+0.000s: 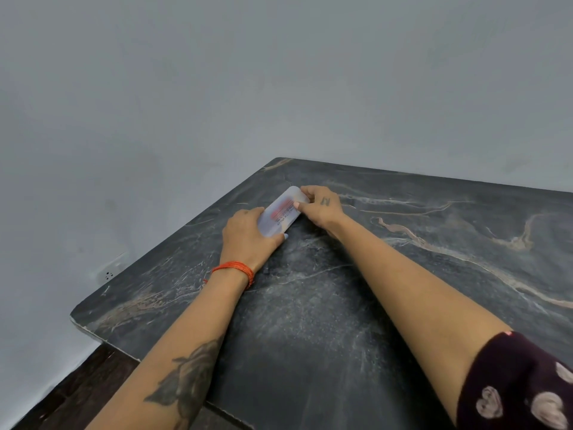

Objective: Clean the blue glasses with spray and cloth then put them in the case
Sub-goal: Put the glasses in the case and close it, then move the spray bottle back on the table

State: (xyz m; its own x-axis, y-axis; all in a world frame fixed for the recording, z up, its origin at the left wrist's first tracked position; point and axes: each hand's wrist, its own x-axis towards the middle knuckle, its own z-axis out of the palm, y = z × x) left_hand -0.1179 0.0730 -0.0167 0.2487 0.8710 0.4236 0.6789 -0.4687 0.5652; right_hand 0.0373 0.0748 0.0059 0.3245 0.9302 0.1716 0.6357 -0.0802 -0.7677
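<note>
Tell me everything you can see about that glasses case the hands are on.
The glasses case is a pale, frosted, rounded oblong, plastic by its look, with a blurred red band and dark print on top. It appears closed; its contents cannot be seen. It lies flat and slantwise on the dark marble table, near the far left corner. The left hand grips its near end, the right hand its far end.

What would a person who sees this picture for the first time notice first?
First, the two hands meeting on a translucent white case with a red label, lying near the far left corner of the dark marbled table. The left hand grips its near end and the right hand pinches its far end. Next, the red thread around the left wrist and the plain grey wall behind.
</note>
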